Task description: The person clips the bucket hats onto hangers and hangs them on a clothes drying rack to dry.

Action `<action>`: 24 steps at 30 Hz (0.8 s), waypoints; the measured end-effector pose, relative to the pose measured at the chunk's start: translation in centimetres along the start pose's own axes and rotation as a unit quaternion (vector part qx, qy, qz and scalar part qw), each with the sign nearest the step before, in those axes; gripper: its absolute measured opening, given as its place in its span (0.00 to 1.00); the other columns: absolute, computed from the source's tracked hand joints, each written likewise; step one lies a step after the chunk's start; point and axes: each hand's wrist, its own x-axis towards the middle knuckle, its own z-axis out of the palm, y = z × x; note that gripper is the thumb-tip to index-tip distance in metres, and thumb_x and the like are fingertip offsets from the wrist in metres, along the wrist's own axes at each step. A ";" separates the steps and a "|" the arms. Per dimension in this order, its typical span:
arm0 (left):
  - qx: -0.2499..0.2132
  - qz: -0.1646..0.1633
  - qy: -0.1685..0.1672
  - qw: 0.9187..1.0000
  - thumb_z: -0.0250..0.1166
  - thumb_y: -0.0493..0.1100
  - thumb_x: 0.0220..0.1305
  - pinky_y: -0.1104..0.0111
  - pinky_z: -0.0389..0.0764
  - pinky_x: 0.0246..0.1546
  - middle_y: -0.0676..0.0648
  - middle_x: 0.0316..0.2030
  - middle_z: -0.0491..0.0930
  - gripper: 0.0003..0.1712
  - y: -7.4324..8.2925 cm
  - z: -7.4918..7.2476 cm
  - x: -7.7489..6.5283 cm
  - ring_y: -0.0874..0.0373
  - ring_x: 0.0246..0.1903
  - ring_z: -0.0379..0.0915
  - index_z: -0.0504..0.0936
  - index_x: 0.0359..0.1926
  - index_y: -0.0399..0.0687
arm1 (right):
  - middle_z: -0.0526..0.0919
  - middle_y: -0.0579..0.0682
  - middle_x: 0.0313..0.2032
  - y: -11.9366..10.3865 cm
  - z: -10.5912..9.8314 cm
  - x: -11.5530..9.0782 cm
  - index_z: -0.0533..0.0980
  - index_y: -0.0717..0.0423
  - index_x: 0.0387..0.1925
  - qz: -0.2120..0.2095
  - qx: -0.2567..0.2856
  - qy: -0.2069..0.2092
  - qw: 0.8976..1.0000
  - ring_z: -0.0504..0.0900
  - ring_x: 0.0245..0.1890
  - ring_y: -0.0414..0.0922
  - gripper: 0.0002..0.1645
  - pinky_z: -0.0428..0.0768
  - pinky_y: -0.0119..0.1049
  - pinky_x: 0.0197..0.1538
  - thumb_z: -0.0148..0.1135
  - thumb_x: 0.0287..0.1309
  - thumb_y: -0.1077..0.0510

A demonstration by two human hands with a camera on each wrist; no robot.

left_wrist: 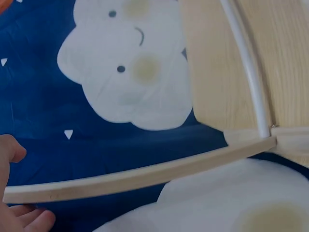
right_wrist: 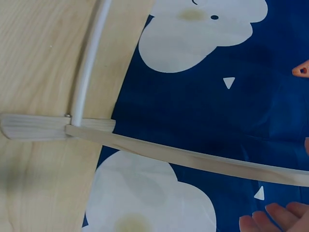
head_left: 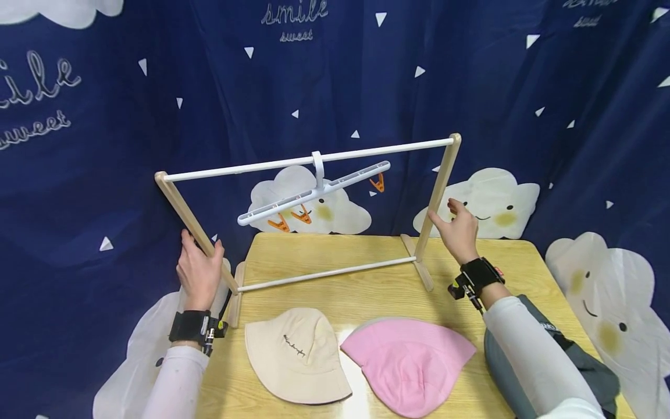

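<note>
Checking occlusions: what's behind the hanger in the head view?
Behind the hanger: blue curtain with a printed white cloud; one dark eye shows. The hanger covers a slanting strip of cloud, two orange clips cover small patches; print under those can't be seen there.

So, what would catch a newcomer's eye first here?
Probably the bright pink hat, on the near part of the table beside a cream hat. Behind them, a white hanger with orange clips hangs from a rack, with the left hand and right hand at its posts.
</note>
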 end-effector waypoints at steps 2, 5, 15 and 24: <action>0.004 0.006 0.005 1.000 0.71 0.50 0.68 0.35 0.75 0.49 0.30 0.57 0.82 0.40 -0.3 -0.1 0.3 0.21 0.48 0.78 0.66 0.73 0.38 | 0.81 0.69 0.61 -0.1 0.0 0.4 0.74 0.69 0.66 0.002 0.004 -0.007 1.000 0.81 0.61 0.66 0.38 0.75 0.59 0.64 0.71 0.64 0.49; -0.001 0.004 0.007 1.000 0.71 0.49 0.68 0.37 0.76 0.50 0.31 0.54 0.83 0.35 -0.4 -0.2 0.8 0.23 0.49 0.79 0.70 0.68 0.38 | 0.82 0.70 0.58 -0.2 0.1 1.0 0.75 0.70 0.65 0.006 0.013 -0.013 1.000 0.83 0.59 0.65 0.36 0.79 0.58 0.61 0.71 0.65 0.50; -0.014 -0.022 0.009 1.000 0.70 0.47 0.67 0.36 0.75 0.52 0.30 0.53 0.80 0.27 -0.4 0.4 2.2 0.24 0.52 0.78 0.72 0.60 0.39 | 0.88 0.66 0.48 -0.8 0.2 2.9 0.81 0.67 0.57 -0.001 0.071 0.046 0.996 0.87 0.50 0.65 0.26 0.75 0.55 0.61 0.72 0.63 0.55; -0.009 0.006 0.020 1.000 0.63 0.39 0.70 0.36 0.75 0.48 0.30 0.49 0.80 0.17 -0.6 0.4 2.9 0.23 0.48 0.78 0.72 0.56 0.37 | 0.89 0.63 0.47 -1.8 -0.1 4.1 0.82 0.66 0.53 -0.002 0.086 0.065 0.994 0.88 0.50 0.62 0.20 0.75 0.44 0.63 0.71 0.64 0.58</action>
